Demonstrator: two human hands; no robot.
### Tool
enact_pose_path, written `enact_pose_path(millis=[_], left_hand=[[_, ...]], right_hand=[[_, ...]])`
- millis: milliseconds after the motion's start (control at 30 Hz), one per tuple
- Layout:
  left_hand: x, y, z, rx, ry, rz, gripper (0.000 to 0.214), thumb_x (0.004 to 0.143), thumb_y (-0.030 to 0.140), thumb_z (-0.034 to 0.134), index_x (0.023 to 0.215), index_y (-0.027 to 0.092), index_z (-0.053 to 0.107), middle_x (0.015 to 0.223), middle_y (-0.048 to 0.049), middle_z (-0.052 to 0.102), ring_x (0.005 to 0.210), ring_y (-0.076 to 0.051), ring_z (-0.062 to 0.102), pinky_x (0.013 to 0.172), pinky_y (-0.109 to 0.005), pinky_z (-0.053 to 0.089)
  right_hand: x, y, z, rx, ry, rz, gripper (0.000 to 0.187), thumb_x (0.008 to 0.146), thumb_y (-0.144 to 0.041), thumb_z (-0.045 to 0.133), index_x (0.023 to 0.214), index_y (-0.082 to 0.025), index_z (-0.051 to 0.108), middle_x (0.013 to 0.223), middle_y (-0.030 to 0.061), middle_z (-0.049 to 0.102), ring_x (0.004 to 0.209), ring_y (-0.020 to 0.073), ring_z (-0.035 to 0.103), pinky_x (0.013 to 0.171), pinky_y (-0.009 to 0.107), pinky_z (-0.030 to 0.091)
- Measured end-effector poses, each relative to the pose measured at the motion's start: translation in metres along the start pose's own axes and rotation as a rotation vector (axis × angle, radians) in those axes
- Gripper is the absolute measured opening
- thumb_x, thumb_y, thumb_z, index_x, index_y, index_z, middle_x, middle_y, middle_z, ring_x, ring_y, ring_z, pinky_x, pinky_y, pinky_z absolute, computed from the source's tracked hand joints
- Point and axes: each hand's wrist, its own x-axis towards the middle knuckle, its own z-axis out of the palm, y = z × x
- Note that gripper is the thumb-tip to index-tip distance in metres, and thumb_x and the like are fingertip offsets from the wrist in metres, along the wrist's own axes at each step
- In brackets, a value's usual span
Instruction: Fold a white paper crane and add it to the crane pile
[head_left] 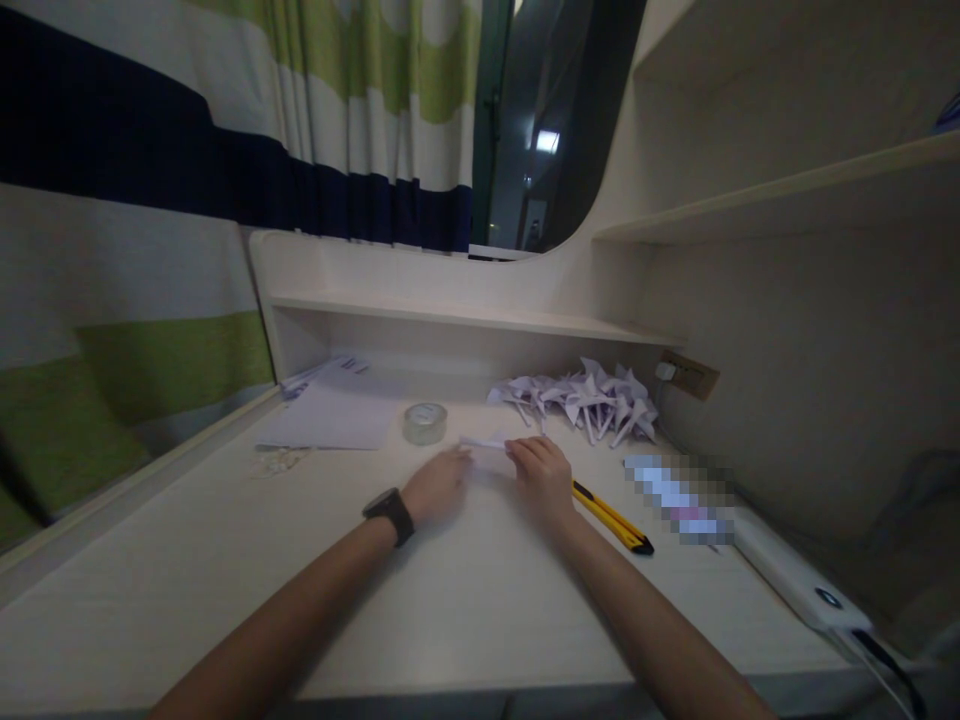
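A narrow piece of white paper (484,443), rolled or folded, spans the gap between my hands just above the desk. My right hand (538,470) pinches its right end between thumb and fingers. At the left end, the fingers of my left hand (439,484) are closed against the paper; this hand is slightly blurred, and a dark watch (390,514) is on its wrist. A roll of clear tape (425,424) lies just beyond my left hand. Beside my right wrist rests a yellow utility knife (613,517).
Several white paper pinwheels (589,400) are heaped at the back right. A stack of paper sheets (330,405) lies back left, with small pale scraps (279,461) before it. A blurred-out phone-like object (679,498) and a white power strip (795,575) line the right side. A low shelf (465,317) spans the back.
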Motion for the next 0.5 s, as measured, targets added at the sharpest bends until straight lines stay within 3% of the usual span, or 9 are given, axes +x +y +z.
enact_pose_path(millis=[67,133,233,333,500], left_hand=[[-0.012,-0.008,-0.016,0.04,0.07,-0.119,0.028,0.082,0.008,0.046,0.103,0.009,0.064,0.106,-0.0157,0.067,0.1,-0.026,0.061,0.092,-0.04,0.045],[-0.023,-0.008,-0.035,0.102,0.211,-0.161,0.024,0.083,0.012,0.048,0.103,0.01,0.062,0.102,-0.0154,0.066,0.099,-0.029,0.058,0.09,-0.044,0.044],[-0.032,0.007,-0.055,0.145,0.309,0.079,0.021,0.087,0.021,0.054,0.107,0.014,0.06,0.108,-0.012,0.063,0.103,-0.028,0.054,0.09,-0.042,0.042],[-0.033,0.025,-0.052,0.186,0.183,0.24,0.016,0.089,0.023,0.057,0.104,0.017,0.06,0.103,-0.0085,0.064,0.097,-0.026,0.055,0.084,-0.04,0.044],[-0.038,0.029,-0.028,0.203,0.047,0.239,0.011,0.09,0.018,0.057,0.101,0.016,0.06,0.096,-0.0057,0.065,0.09,-0.023,0.057,0.079,-0.037,0.045]], right_hand=[[-0.001,-0.002,0.003,0.009,-0.027,-0.01,0.021,0.088,-0.012,0.055,0.1,-0.019,0.07,0.094,0.0066,0.072,0.089,0.0214,0.058,0.082,0.034,0.045],[-0.004,-0.007,0.007,0.025,-0.069,-0.038,0.021,0.087,-0.012,0.055,0.1,-0.02,0.07,0.094,0.0064,0.072,0.089,0.0217,0.058,0.081,0.034,0.045],[-0.009,-0.02,0.012,0.053,-0.156,-0.093,0.02,0.085,-0.013,0.057,0.101,-0.02,0.069,0.095,0.0065,0.072,0.09,0.0219,0.057,0.081,0.035,0.045],[-0.015,-0.032,0.011,0.073,-0.265,-0.134,0.021,0.082,-0.012,0.06,0.1,-0.019,0.068,0.093,0.0065,0.072,0.086,0.021,0.057,0.081,0.034,0.045],[-0.023,-0.041,0.007,0.104,-0.392,-0.112,0.021,0.08,-0.007,0.058,0.095,-0.017,0.069,0.086,0.0059,0.071,0.083,0.019,0.059,0.078,0.029,0.046]])
